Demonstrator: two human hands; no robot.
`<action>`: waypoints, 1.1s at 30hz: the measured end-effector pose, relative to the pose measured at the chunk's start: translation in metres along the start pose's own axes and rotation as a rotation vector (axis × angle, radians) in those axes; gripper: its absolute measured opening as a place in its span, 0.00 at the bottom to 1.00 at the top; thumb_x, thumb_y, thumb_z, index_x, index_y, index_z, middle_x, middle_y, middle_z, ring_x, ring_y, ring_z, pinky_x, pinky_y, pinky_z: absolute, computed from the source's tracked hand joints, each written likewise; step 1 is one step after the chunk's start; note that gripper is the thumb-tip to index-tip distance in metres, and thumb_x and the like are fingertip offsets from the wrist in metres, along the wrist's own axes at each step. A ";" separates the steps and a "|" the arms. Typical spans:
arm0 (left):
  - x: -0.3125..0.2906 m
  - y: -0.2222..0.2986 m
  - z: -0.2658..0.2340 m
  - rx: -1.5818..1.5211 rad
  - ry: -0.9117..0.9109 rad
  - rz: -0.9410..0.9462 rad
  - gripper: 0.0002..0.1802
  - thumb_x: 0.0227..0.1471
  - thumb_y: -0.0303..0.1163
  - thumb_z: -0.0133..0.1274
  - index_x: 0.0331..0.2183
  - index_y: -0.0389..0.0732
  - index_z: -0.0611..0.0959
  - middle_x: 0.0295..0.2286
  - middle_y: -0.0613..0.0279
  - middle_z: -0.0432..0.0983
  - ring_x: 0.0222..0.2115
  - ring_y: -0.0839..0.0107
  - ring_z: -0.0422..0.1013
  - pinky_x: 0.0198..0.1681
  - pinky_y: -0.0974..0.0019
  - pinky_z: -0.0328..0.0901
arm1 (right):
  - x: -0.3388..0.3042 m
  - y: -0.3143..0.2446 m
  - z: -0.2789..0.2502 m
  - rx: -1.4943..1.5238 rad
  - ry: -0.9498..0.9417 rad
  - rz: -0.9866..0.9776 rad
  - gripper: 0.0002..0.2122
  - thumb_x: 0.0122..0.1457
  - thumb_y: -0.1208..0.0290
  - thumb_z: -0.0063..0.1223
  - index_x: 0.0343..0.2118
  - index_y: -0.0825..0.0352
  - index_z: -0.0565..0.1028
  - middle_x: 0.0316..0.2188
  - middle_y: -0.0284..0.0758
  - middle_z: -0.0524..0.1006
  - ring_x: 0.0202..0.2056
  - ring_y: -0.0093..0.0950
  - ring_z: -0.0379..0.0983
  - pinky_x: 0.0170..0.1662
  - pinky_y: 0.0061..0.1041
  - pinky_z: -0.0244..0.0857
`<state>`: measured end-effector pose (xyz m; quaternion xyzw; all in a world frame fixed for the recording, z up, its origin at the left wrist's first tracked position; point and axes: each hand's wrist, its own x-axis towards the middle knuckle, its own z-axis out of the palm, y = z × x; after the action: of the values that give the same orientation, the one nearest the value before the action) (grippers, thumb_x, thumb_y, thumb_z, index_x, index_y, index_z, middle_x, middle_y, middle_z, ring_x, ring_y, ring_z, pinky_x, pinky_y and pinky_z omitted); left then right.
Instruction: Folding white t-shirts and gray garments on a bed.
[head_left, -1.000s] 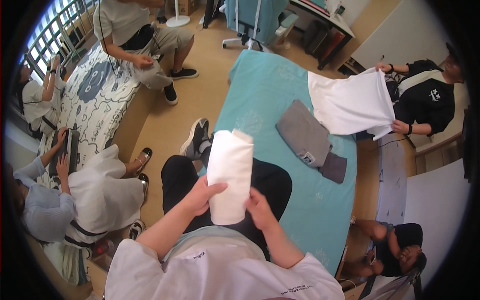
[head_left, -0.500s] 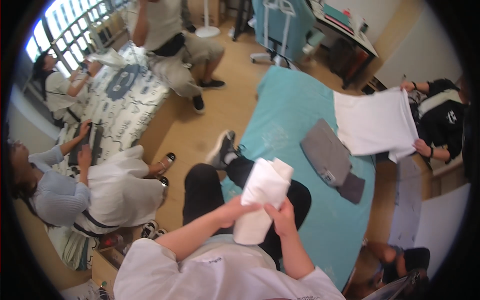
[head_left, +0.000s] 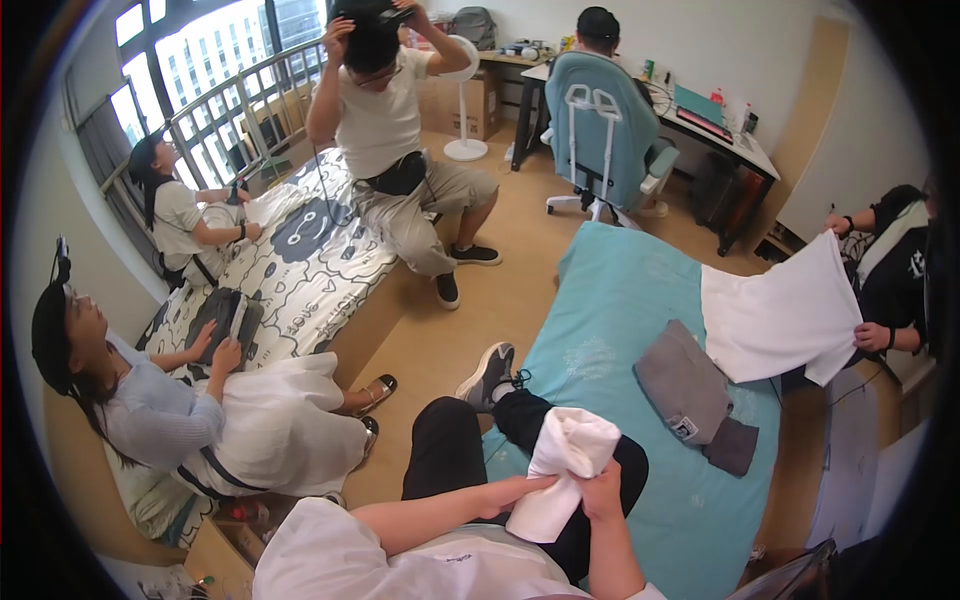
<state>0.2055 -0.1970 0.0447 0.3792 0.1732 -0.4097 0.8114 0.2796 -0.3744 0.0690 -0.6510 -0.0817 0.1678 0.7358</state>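
Note:
A white cloth, folded into a thick roll (head_left: 572, 450), stands tilted above my lap, its coiled end turned upward. My left hand (head_left: 517, 493) grips it from the left side, the thumb pressed along the fabric. On the right side my right hand (head_left: 603, 487) is closed round it as well. To the right, a folded grey garment (head_left: 678, 378) with a small label lies on the turquoise bed cover (head_left: 600, 310). Beyond it another person's hands stretch out a white shirt (head_left: 785, 310), part of which rests on the bed.
One person sits at the left with a dark case (head_left: 238, 325) on a patterned bed (head_left: 330, 290); two others are farther back there. A turquoise chair (head_left: 600, 130) with someone in it stands at a desk (head_left: 745, 150). My shoe (head_left: 488, 375) rests beside the bed.
My view has tilted up, showing more of the far room. The white roll has turned in my hands, so its coiled end now shows. The person at the back left has both hands at their head.

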 end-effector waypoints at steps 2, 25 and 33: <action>0.011 -0.014 -0.005 -0.094 -0.031 0.005 0.33 0.59 0.56 0.52 0.56 0.41 0.73 0.49 0.61 0.77 0.45 0.69 0.76 0.52 0.62 0.69 | 0.002 0.021 -0.005 -0.047 0.002 -0.030 0.17 0.51 0.81 0.65 0.46 0.69 0.80 0.43 0.33 0.82 0.44 0.22 0.76 0.50 0.25 0.69; -0.020 -0.003 -0.055 -0.696 -0.392 0.139 0.24 0.65 0.40 0.46 0.56 0.35 0.71 0.49 0.49 0.76 0.49 0.53 0.74 0.57 0.49 0.67 | -0.002 -0.045 0.020 -0.879 -0.612 -0.532 0.26 0.43 0.84 0.54 0.47 0.54 0.82 0.60 0.43 0.67 0.64 0.46 0.60 0.65 0.40 0.54; -0.044 0.031 -0.034 -0.416 -0.142 0.433 0.24 0.59 0.29 0.54 0.55 0.34 0.71 0.49 0.48 0.75 0.47 0.58 0.76 0.52 0.52 0.71 | -0.020 -0.004 0.010 0.573 -0.317 0.265 0.41 0.62 0.55 0.56 0.71 0.58 0.43 0.67 0.39 0.55 0.64 0.37 0.60 0.60 0.40 0.63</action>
<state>0.2051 -0.1362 0.0631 0.2035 0.1115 -0.2087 0.9501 0.2583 -0.3726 0.0761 -0.3889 -0.0590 0.3769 0.8386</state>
